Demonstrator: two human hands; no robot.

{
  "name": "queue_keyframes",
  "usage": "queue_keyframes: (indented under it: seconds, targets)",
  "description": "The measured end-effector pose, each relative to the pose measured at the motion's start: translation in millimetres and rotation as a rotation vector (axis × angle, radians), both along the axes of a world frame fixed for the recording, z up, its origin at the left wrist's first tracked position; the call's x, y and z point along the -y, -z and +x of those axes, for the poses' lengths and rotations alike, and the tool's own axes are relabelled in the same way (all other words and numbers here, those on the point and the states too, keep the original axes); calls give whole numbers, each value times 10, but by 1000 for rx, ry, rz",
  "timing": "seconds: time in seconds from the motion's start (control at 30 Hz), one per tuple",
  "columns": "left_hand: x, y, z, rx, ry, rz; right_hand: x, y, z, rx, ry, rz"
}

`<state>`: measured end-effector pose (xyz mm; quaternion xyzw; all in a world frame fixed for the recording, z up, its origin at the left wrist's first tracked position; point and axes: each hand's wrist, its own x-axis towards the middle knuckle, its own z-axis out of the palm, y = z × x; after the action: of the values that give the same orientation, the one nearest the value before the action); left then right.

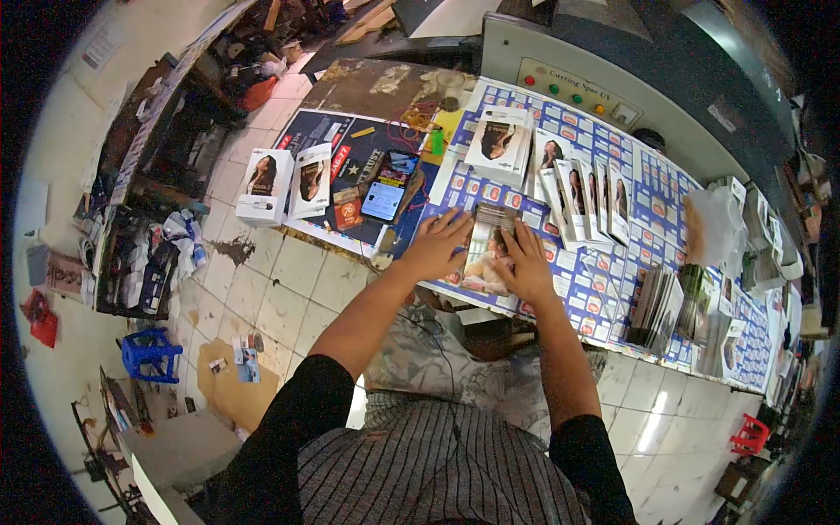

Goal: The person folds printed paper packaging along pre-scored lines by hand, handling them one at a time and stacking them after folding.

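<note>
Glossy printed piece (484, 258) near the front edge of the bench (372, 80)

The left hand (440, 245) lies flat at the piece's left side, the right hand (527, 262) flat on its right; both have fingers extended and grasp nothing. To the left, a lit phone (389, 185) rests on a dark printed sheet (353, 236). White boxes (261, 211) stand near the bench's left edge, fanned white cartons (573, 210) right of the hands, a row of packs (654, 302) by the front edge farther right.
</note>
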<state>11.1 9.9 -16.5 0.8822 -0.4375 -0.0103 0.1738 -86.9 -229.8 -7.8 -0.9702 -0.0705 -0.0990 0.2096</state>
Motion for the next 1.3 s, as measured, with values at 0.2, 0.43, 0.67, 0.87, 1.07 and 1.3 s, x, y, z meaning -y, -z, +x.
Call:
queue_keyframes:
  seconds: [0.2,0.43,0.67,0.87,1.07,1.3]
  targets:
    - [-31,-31,-4,-85,-13,36,12,45,-10,-30,15,-40]
    - [-77,-51,-10,-30,51,42,4,40,5,-78,-2,-46]
    - [-88,-90,-17,-55,57,36,2,66,24,-122,-4,-103]
    - [-78,-131,-27,-57,72,60,9,33,10,-93,-19,-91]
    - [-89,-88,-25,-58,75,57,-9,17,6,-121,-29,-112]
    - [-72,-96,-16,-50,73,77,-7,26,32,-107,-18,-131]
